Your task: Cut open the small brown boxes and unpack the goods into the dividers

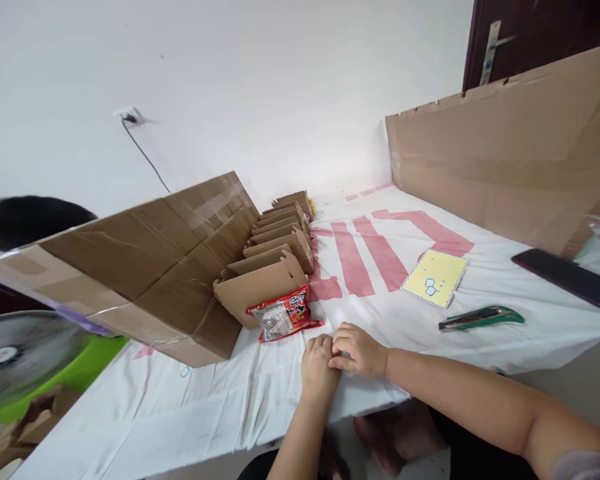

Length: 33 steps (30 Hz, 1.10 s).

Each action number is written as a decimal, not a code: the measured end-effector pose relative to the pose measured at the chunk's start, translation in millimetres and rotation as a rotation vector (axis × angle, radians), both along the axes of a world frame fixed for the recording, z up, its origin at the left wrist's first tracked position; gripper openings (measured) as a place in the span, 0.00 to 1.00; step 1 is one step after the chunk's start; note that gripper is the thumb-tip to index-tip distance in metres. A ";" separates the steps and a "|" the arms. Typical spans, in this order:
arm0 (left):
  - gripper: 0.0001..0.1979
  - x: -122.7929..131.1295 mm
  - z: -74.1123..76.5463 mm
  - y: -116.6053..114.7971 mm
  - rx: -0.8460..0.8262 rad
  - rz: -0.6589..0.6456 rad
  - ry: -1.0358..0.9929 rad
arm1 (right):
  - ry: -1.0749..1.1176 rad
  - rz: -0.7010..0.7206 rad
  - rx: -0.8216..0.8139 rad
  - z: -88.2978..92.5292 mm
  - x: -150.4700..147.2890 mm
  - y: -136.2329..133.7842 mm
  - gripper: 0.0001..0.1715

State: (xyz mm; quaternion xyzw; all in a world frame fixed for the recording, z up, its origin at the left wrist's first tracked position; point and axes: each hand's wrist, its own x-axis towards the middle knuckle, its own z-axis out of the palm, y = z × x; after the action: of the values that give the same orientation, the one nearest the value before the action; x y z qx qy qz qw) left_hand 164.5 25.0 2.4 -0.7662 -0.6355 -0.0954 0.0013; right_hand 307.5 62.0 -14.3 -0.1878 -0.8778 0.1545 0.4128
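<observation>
My left hand [319, 363] and my right hand [359, 349] rest together on the white cloth [220, 393] near the table's front edge, fingers curled and touching each other. Whatever lies between the fingers is too small to name. Just beyond them lies a red snack packet [283, 313] with a clear window, leaning at the foot of a folded cardboard piece [260, 283]. Behind that piece stands a row of several more folded cardboard pieces [280, 223].
A long cardboard sheet [145, 260] stands along the left and another cardboard sheet [505, 153] at the right. A yellow card [435, 278], a green utility knife [480, 318] and a dark phone [570, 277] lie at right. A fan [15, 357] stands lower left.
</observation>
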 end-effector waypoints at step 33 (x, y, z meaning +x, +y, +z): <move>0.08 -36.7 -9.1 -8.7 0.206 -0.076 -0.275 | -0.027 -0.329 -0.323 -7.5 5.3 16.2 0.17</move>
State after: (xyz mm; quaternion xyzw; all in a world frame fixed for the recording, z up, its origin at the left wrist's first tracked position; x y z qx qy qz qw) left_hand 127.8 16.3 -6.8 -0.7651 -0.5873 -0.2638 -0.0107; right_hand 312.9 78.1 -21.8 -0.3940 -0.8047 0.2213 0.3850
